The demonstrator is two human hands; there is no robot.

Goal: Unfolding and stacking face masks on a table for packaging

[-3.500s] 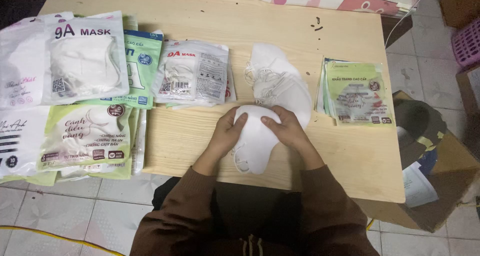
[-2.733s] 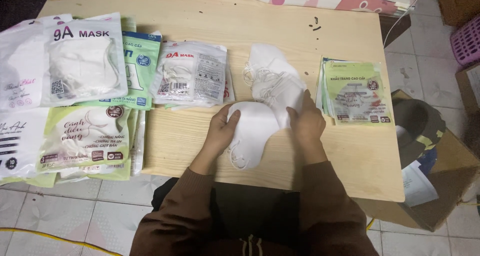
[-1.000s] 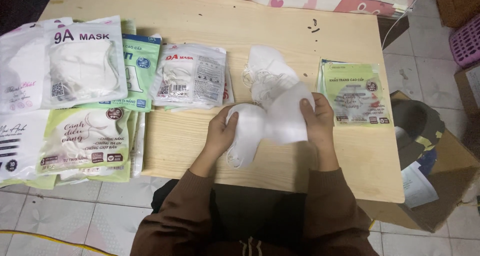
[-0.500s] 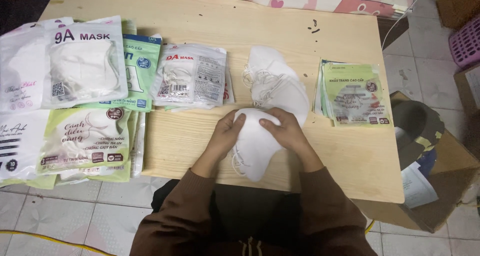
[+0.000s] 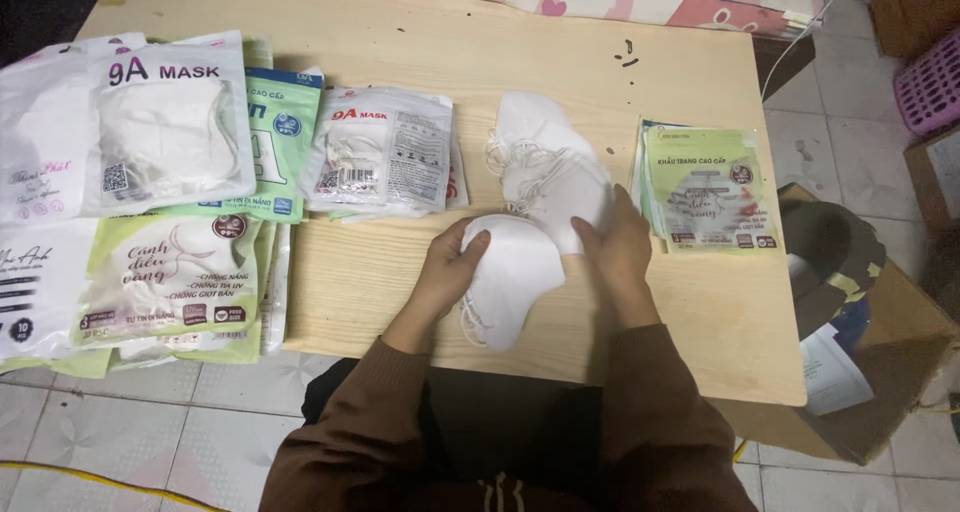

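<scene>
Since half a second ago, little is changed. Head view: white mask (image 5: 505,277) is held flat on wooden table (image 5: 700,322), long axis diagonal, between left hand (image 5: 452,272) and right hand (image 5: 612,250), fingers loosely spread on its edges; mask stack (image 5: 545,167) lies just beyond.

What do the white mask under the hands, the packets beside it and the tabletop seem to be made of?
The white mask looks like soft, matte non-woven fabric: it is opaque and without shine, with thin cord loops at its lower edge. The green packets look like glossy plastic film, judging by their sheen and see-through window. The table appears to be pale wood or wood-look laminate, with visible grain lines.
</scene>
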